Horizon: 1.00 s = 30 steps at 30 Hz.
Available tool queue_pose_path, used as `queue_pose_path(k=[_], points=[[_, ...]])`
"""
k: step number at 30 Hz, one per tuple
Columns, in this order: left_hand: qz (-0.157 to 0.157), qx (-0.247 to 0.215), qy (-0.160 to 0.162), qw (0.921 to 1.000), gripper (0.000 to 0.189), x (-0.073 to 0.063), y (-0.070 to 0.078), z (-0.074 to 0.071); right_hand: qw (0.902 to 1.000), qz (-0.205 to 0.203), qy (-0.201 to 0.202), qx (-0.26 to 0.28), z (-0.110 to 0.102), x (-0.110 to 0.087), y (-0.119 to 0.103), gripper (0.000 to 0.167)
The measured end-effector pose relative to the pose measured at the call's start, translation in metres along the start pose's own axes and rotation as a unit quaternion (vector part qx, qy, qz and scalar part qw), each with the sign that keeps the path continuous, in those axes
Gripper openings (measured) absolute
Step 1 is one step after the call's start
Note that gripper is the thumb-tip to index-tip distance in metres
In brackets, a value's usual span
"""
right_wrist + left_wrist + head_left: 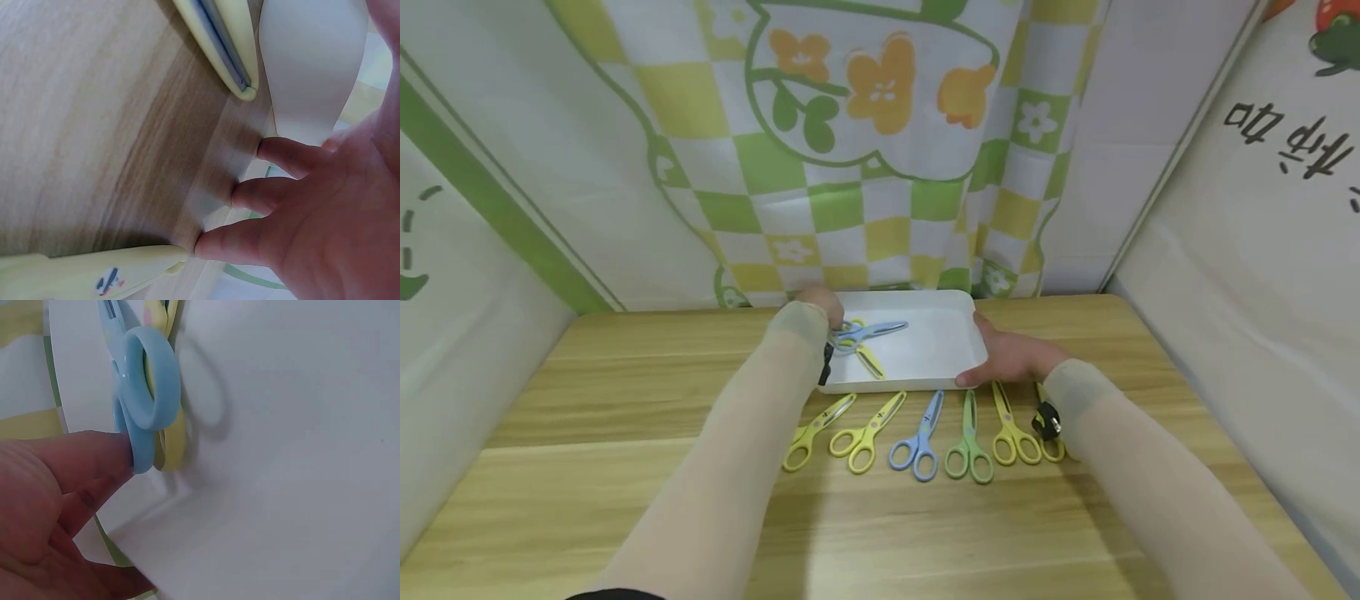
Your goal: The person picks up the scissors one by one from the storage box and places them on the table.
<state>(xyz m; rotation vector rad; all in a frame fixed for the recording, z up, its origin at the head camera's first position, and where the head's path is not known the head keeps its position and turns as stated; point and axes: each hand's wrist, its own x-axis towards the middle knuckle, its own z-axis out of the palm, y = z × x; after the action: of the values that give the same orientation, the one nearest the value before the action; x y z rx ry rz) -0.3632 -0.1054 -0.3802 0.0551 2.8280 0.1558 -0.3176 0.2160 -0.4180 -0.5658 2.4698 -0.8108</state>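
Note:
A white tray (936, 342) stands against the back curtain. Blue scissors (872, 333) lie across yellow scissors (870, 362) at its left end. My left hand (822, 304) reaches over the left rim; in the left wrist view its fingertips pinch the handle of the blue scissors (164, 381), while a lower finger is by the tray's rim. My right hand (1018, 354) holds the front right corner of the tray, thumb at the front and fingers along the side. In the right wrist view several fingertips (234, 240) rest on the table beside the tray's wall (312, 69).
Before the tray lies a row of scissors: yellow ones (867, 435) at the left, a blue pair (917, 442), a green pair (970, 442), then yellow ones (1013, 433) at the right. My right wrist partly covers the last. Fabric walls enclose the wooden table (625, 400).

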Motion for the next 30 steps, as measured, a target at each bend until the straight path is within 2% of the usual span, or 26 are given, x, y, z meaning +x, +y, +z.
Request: queue_pose_path(k=[6,13,18,23,30], points=[[-0.028,-0.022,-0.017,0.9992,0.033,0.005,0.003,0.000,0.9999,-0.004,-0.005,0.013,-0.001,-0.003,0.002,0.132],[-0.051,-0.001,-0.019,0.9985,0.040,0.014,0.001,0.002,0.9999,0.003,-0.004,0.010,-0.001,-0.004,-0.001,0.133],[-0.069,-0.016,-0.022,0.9973,0.046,0.013,0.000,0.001,1.0000,0.009,-0.003,0.002,0.000,-0.003,-0.002,0.133],[-0.048,-0.027,-0.012,0.9984,0.046,0.006,-0.008,-0.007,0.9997,0.022,-0.003,-0.006,0.000,-0.003,-0.003,0.135],[0.014,-0.057,0.010,0.9982,0.040,-0.009,-0.035,-0.018,0.9998,0.018,-0.005,0.002,-0.001,-0.003,-0.005,0.135]])
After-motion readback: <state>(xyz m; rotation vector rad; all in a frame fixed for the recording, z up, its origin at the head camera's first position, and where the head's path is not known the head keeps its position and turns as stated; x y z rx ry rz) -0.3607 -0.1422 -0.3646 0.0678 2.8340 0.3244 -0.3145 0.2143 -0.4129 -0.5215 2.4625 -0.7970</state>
